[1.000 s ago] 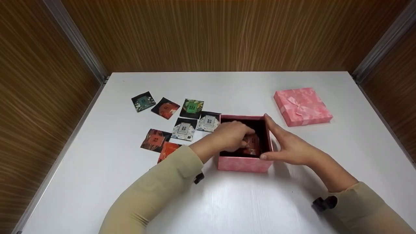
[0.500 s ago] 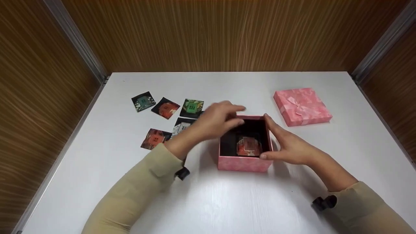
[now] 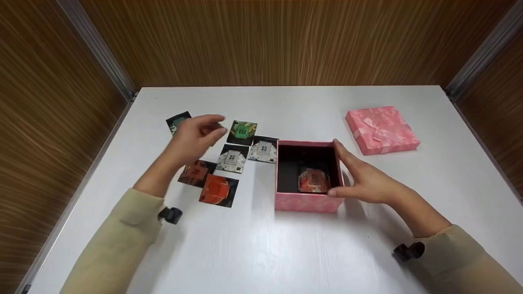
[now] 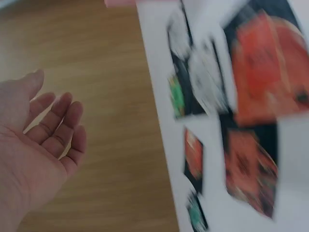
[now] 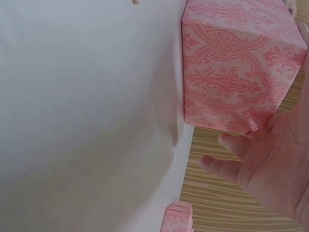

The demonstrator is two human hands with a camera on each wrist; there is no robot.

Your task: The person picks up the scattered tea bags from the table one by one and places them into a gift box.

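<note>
My left hand [image 3: 192, 139] hovers over the left group of sachets with nothing in it, fingers loosely bent and apart. The left wrist view shows its bare palm [image 4: 36, 150]. Under or beside it lie a green-and-black sachet [image 3: 175, 122], partly covered, and a red one mostly hidden by the hand. My right hand [image 3: 365, 179] holds the open pink gift box [image 3: 306, 203] at its right side, thumb on the front corner and forefinger at the back one. In the right wrist view some fingers [image 5: 222, 166] stand off the patterned wall. A red sachet [image 3: 314, 181] lies inside the box.
A green sachet [image 3: 242, 131], two white-and-black sachets [image 3: 232, 158] and two red-orange ones [image 3: 218, 190] lie left of the box on the white table [image 3: 253, 249]. The pink lid [image 3: 382, 130] with a bow sits at back right. Wood-grain panels [image 3: 261, 45] enclose the table.
My left hand has let go of the red sachet in the box, risen out and swung left over the sachets. The right hand has stayed on the box.
</note>
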